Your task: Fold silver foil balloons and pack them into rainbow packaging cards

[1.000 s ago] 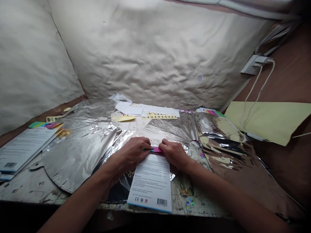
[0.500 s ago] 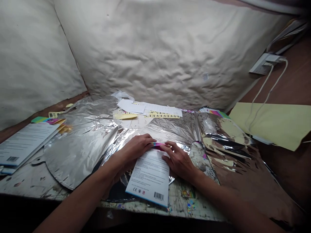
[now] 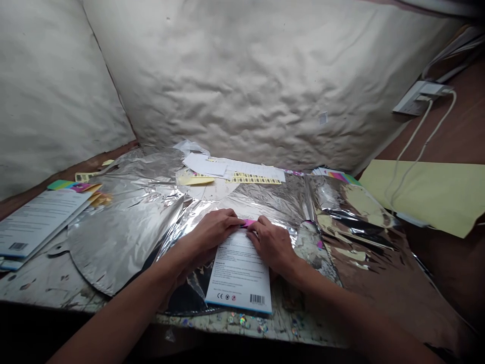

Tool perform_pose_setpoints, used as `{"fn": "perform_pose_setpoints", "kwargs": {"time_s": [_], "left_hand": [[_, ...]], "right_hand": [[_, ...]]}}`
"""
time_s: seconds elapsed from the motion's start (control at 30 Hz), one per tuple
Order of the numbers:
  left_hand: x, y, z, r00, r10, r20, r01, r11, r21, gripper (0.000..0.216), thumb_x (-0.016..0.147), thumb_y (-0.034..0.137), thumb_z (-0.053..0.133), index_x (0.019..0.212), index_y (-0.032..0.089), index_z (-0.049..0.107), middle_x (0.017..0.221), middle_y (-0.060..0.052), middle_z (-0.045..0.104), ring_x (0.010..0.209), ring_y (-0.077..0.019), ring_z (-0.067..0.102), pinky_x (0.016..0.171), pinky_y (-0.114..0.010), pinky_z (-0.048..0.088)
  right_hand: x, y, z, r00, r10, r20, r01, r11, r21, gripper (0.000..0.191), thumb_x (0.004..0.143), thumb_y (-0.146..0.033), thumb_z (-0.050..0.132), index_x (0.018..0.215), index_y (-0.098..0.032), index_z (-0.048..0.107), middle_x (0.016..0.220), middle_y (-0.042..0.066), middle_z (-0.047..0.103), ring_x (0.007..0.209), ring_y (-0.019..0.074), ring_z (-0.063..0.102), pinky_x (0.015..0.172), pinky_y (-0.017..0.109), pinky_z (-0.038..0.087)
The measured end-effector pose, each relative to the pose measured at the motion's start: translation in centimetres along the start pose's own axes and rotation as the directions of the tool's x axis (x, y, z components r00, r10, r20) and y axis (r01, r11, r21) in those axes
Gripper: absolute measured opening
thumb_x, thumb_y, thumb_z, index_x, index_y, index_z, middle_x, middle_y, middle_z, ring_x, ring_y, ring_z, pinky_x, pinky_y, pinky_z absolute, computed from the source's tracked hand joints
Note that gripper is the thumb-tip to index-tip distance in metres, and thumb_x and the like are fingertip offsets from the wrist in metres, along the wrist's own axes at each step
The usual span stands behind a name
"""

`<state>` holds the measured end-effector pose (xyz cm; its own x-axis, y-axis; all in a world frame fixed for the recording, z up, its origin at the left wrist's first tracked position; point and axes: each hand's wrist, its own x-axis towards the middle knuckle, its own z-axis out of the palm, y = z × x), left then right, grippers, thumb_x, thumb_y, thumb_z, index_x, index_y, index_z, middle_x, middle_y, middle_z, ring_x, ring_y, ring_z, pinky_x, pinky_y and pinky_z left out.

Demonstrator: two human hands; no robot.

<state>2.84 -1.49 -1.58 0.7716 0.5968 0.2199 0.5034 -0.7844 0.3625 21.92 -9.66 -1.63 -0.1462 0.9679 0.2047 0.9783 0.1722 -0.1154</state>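
A white printed card (image 3: 239,275) with a barcode and a pink top edge lies on a clear plastic sleeve over silver foil (image 3: 125,227). My left hand (image 3: 212,228) has its fingers curled and pinched on the card's top edge at the left. My right hand (image 3: 271,243) is closed on the same top edge from the right, its palm resting on the card. The two hands almost touch at the pink strip (image 3: 248,223).
A stack of similar cards (image 3: 36,222) lies at the left. Yellow label strips and white papers (image 3: 242,174) sit at the back. Crumpled shiny foil (image 3: 352,217) fills the right, beside a yellow sheet (image 3: 428,194) with a white cable (image 3: 413,146).
The card, tilted half a second ago, now lies straight. My right hand's fingers, then spread over the card, have closed again on its top edge. The left hand stayed in place.
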Motion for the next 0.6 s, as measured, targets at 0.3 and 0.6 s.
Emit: {"fn": "perform_pose_setpoints", "kwargs": {"time_s": [0.3, 0.6], "left_hand": [[0.2, -0.2, 0.4, 0.999, -0.032, 0.020, 0.034, 0.995, -0.093, 0.033, 0.092, 0.021, 0.051, 0.112, 0.034, 0.073, 0.107, -0.003, 0.067, 0.095, -0.0211, 0.060, 0.081, -0.030, 0.045], [-0.1, -1.1, -0.3, 0.995, -0.019, 0.100, 0.039, 0.979, -0.200, 0.038, 0.084, 0.010, 0.049, 0.105, 0.030, 0.075, 0.133, -0.007, 0.054, 0.130, -0.0280, 0.043, 0.110, -0.044, 0.033]], "right_hand": [[0.3, 0.1, -0.3, 0.970, -0.202, -0.136, 0.204, 0.979, 0.000, 0.011, 0.094, -0.023, 0.055, 0.090, -0.019, 0.064, 0.099, 0.009, 0.062, 0.094, 0.0245, 0.050, 0.077, 0.036, 0.038], [2.3, 1.5, 0.4, 0.974, -0.038, 0.225, -0.055, 0.918, 0.392, 0.009, 0.087, -0.027, 0.060, 0.094, -0.022, 0.063, 0.088, 0.001, 0.067, 0.080, 0.0176, 0.058, 0.067, 0.028, 0.038]]}}
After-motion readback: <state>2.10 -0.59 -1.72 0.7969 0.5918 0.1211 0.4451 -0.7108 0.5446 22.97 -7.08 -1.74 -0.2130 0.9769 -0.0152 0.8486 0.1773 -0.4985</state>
